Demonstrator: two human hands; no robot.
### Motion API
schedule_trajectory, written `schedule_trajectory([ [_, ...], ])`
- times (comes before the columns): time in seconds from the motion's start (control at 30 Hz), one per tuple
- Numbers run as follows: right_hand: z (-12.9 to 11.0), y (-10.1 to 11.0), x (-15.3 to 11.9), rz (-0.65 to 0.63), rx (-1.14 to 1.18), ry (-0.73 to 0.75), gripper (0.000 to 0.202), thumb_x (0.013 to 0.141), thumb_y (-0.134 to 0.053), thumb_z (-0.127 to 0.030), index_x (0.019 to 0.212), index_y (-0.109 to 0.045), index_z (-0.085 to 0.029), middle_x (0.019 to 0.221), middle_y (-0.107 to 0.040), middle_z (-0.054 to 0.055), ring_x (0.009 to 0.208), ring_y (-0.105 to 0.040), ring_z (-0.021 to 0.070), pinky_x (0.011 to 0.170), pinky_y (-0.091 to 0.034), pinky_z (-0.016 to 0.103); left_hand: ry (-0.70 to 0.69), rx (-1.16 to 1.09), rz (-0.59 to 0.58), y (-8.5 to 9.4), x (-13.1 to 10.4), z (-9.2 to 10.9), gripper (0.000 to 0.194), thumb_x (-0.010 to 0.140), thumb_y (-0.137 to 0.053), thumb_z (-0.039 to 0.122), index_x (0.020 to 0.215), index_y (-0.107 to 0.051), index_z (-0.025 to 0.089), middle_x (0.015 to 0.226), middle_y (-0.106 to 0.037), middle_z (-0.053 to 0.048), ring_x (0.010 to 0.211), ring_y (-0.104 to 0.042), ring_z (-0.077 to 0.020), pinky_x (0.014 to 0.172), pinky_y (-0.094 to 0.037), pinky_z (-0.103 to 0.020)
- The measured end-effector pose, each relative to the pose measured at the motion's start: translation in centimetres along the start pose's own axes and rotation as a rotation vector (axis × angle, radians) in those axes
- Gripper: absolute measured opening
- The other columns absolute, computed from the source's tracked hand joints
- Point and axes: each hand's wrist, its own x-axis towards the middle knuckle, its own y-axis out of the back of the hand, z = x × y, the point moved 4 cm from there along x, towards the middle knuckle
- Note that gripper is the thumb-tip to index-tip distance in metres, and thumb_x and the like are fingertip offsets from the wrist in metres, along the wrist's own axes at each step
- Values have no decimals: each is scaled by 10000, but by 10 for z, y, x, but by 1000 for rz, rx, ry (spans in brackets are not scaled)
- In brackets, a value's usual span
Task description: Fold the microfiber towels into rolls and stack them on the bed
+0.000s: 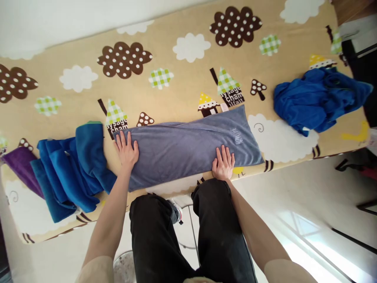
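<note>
A long grey-blue towel (176, 147), folded into a strip with stitched lettering near its right end, lies flat in front of me. My left hand (126, 149) rests on its left end, fingers spread and palm down. Toward the right part of the towel, my right hand (224, 162) presses flat near the front edge, its fingers stretched out. Neither hand grips the cloth. To the left of my left hand sits a row of folded blue towels (70, 169), with a purple towel (25, 167) at its far end.
Under everything is a padded surface with a tan patterned cover (176, 90), against a white wall (73, 15). A crumpled heap of blue cloth (316, 98) lies at the right. My knees are at the front edge, and a round stool (125, 267) shows below.
</note>
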Motion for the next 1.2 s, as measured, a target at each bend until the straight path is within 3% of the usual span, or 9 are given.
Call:
schedule_trajectory([
  [0.1, 0, 1, 1, 0, 9, -8, 607, 943, -411, -218, 1547, -468, -186, 1623, -401, 109, 1541, -299, 271, 1249, -211, 558, 80, -25, 37, -5, -15, 19, 666, 1015, -355, 403, 1620, -291, 133, 1725, -79, -140, 1594, 23, -334, 1270, 20, -603],
  [0.3, -5, 5, 6, -79, 41, -43, 625, 943, -398, -227, 1565, -442, -195, 1627, -392, 117, 1546, -280, 284, 1243, -215, 573, -29, -69, -88, -25, -70, 93, 666, 985, -394, 369, 1614, -323, 164, 1724, -91, -120, 1589, 55, -357, 1255, 15, -659],
  [0.43, -8, 9, 4, -82, 37, -69, 595, 961, -380, -254, 1550, -465, -232, 1592, -446, 116, 1510, -346, 309, 1211, -256, 598, -6, -92, -73, -29, -75, 96, 718, 922, -463, 310, 1616, -325, 188, 1721, -108, -119, 1588, 52, -366, 1238, 22, -699],
  [0.53, 1, 17, 19, -70, 68, -58, 502, 995, -356, -297, 1442, -580, -255, 1472, -573, 110, 1380, -492, 310, 1139, -361, 553, -6, -89, -58, -33, -71, 88, 729, 902, -478, 294, 1612, -336, 208, 1720, -132, -103, 1591, 35, -352, 1251, -2, -678],
  [0.63, 22, 33, 69, -40, 136, -65, 501, 1034, -260, -302, 1349, -641, -222, 1272, -680, 136, 1187, -585, 287, 1048, -435, 488, -12, -109, -53, -36, -71, 85, 748, 889, -491, 287, 1616, -327, 226, 1726, -107, -75, 1591, 36, -356, 1253, 2, -674],
  [0.73, 35, 41, 145, -50, 63, -6, 510, 1049, -263, -312, 1437, -569, -184, 1357, -627, 148, 1263, -507, 294, 1091, -387, 488, -4, -131, -55, -38, -72, 84, 775, 870, -510, 280, 1619, -317, 242, 1729, -95, -61, 1590, 28, -366, 1247, 9, -685],
  [0.87, 25, 25, 229, -313, -8, 329, 434, 1024, -416, -296, 1402, -610, -207, 1380, -619, 120, 1312, -452, 299, 1113, -346, 480, 7, -136, -54, -38, -72, 84, 791, 854, -526, 274, 1618, -322, 256, 1723, -133, -67, 1589, -6, -377, 1242, -6, -700],
  [1.0, 20, 9, 267, -462, -40, 478, 296, 1001, -497, -301, 1146, -740, -216, 1207, -686, 113, 1207, -506, 294, 1065, -369, 456, -1, -113, -35, -39, -72, 82, 767, 866, -518, 282, 1612, -337, 267, 1722, -143, -54, 1592, -20, -357, 1260, -27, -667],
  [1.2, 30, -6, 293, -411, -130, 347, 297, 1011, -480, -298, 999, -753, -181, 1092, -701, 136, 1147, -523, 323, 1018, -388, 479, 11, -130, -51, -42, -73, 80, 764, 878, -507, 290, 1619, -318, 276, 1728, -104, -28, 1592, 4, -355, 1263, -9, -659],
])
